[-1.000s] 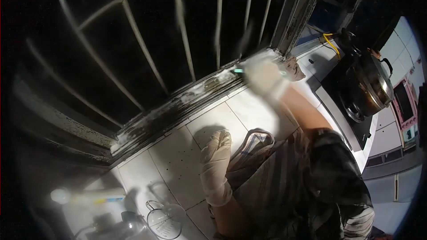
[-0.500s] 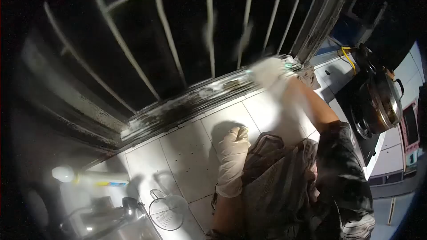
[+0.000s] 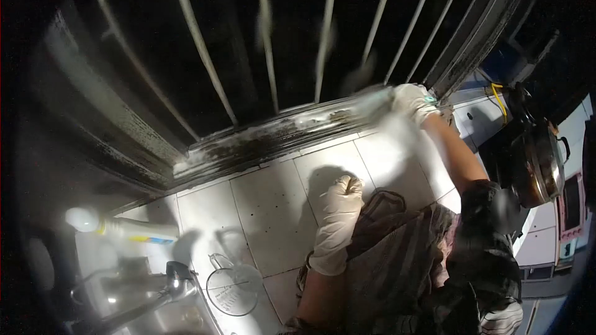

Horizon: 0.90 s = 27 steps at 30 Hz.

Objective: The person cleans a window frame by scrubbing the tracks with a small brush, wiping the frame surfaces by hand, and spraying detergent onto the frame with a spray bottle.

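My right hand (image 3: 413, 102), in a pale glove, is at the right end of the window sill (image 3: 279, 130). It is closed around a brush-like tool (image 3: 372, 107), blurred by motion, with a teal bit showing by the wrist. White suds and dark grime streak the sill. My left hand (image 3: 341, 211), also gloved, is closed in a fist above the white tiled counter (image 3: 267, 211); whether anything is inside it is hidden. Beside it a striped brown cloth (image 3: 385, 260) hangs in front of my body.
Metal bars (image 3: 267, 43) rise behind the sill. At left are a white bottle (image 3: 139, 231), a faucet (image 3: 177, 278) and a clear glass measuring jug (image 3: 233, 290). A lidded pot (image 3: 537, 167) stands on the stove at right, near a yellow cord (image 3: 498, 100).
My right hand has moved right along the sill, towards the window's corner. My left hand stays closed over the counter. The whole view has shifted slightly.
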Tool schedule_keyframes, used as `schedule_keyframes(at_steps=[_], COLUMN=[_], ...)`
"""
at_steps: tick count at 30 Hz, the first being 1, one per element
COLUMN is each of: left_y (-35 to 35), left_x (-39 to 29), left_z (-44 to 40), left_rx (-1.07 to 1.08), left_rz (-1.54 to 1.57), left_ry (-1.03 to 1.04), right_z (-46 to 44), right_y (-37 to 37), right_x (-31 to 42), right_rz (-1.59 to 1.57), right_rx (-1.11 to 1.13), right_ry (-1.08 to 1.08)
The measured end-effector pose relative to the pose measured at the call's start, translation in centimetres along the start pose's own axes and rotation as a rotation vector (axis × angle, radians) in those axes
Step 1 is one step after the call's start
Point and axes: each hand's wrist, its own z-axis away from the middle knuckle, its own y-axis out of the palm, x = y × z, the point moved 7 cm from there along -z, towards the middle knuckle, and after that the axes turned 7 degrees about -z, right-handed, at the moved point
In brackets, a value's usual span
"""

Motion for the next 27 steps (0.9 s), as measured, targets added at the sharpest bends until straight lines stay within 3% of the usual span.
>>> schedule_keyframes(at_steps=[2, 3, 4, 6, 7, 9, 10, 11, 12, 13, 14, 15, 16, 18, 19, 20, 21, 22, 23, 24, 27], left_y=[0.4, 0.7, 1.0, 0.9, 0.3, -0.8, -0.8, -0.6, -0.5, -0.1, 0.4, 0.5, 0.5, 0.9, 1.0, 0.8, 0.6, 0.6, 0.5, 0.5, 0.9], left_x=[0.1, 0.2, 0.4, 1.0, 1.1, 0.3, 0.0, 0.2, 0.5, 1.1, 1.5, 1.5, 1.4, 1.3, 1.4, 1.4, 1.4, 1.2, 0.7, 0.3, 1.8], left_z=[-0.2, -0.2, -0.2, -0.5, -0.4, 0.3, 0.1, 0.2, 0.3, 0.4, 0.2, 0.0, -0.1, -0.1, -0.1, -0.1, 0.0, 0.2, 0.4, 0.5, -0.2], left_rx=[-0.023, 0.032, 0.088, 0.103, 0.102, 0.110, 0.114, 0.140, 0.162, 0.160, 0.140, 0.118, 0.116, 0.162, 0.166, 0.149, 0.132, 0.137, 0.149, 0.163, 0.144], left_rz=[-0.062, 0.020, 0.101, 0.175, 0.136, 0.066, 0.078, 0.104, 0.131, 0.137, 0.164, 0.188, 0.187, 0.246, 0.240, 0.208, 0.177, 0.177, 0.218, 0.260, 0.240], left_ry=[0.044, 0.047, 0.048, 0.025, -0.018, -0.051, -0.055, -0.109, -0.160, -0.165, -0.130, -0.091, -0.085, -0.094, -0.097, -0.093, -0.091, -0.094, -0.097, -0.098, -0.065], right_z=[-1.9, -0.1, -0.3, -3.5, -2.3, 1.0, -0.1, -1.5, -1.6, -1.6, -0.3, -0.6, 0.7, 1.0, 1.4, -0.3, -0.3, -2.4, -1.7, 1.1, -0.5], right_y=[2.7, 0.2, 0.6, 3.7, 1.9, -2.3, -0.5, 1.6, 2.2, 3.2, 1.1, 1.9, 1.0, 1.3, 1.2, 3.5, 2.6, 5.5, 3.9, -0.2, 1.4], right_x=[5.7, 10.9, 13.7, 20.0, 19.9, 15.9, 12.3, 6.9, 1.9, -4.8, -7.3, -9.8, -8.9, -5.9, -2.2, -2.1, 1.1, 2.1, 7.8, 12.7, 18.0], right_rz=[0.169, 0.163, -0.029, -0.014, -0.027, -0.083, 0.018, -0.174, -0.015, -0.205, -0.066, 0.073, 0.003, 0.030, 0.125, -0.001, -0.025, -0.429, 0.028, -0.071, -0.177], right_rx=[0.049, 0.020, 0.117, -0.018, -0.021, 0.201, 0.125, 0.063, 0.155, 0.102, 0.012, -0.038, -0.217, -0.043, -0.066, -0.243, -0.034, 0.031, 0.002, 0.013, 0.085], right_ry=[-0.212, -0.314, -0.275, -0.603, -0.600, -0.274, -0.266, -0.290, -0.082, 0.020, 0.163, 0.104, 0.008, 0.203, 0.017, -0.030, 0.024, -0.066, -0.224, -0.252, -0.362])
